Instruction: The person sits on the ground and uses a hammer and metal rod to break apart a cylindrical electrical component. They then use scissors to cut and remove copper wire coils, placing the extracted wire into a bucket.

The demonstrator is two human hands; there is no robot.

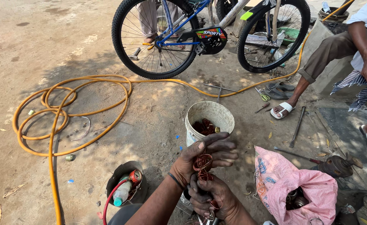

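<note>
**Both hands on a copper wire coil, low centre of frame**

Biggest item I see is the bicycle (210,35), across the top centre, blue frame, both wheels on the dirt. Next the orange hose (67,121), looped in coils at the left, then running right under the bike toward the upper right corner. At the right edge a seated person's leg (316,62) comes down to a white sandal, and their hand grips a striped cloth (364,89). Lower right has a pink sack (291,187), open, with dark metal parts inside. A white bucket (209,118) stands centre frame, just above my hands, with reddish scrap in it. Lower left of centre is a dark container (127,183) holding a plastic bottle and a can.

My left hand (206,160) is curled, fingers closed over the top of the copper wire coil (203,164). My right hand (210,196) sits directly below it, closed around the coil's lower end and a dark part I can't make out. The coil sits between the two hands, just below the bucket.
</note>
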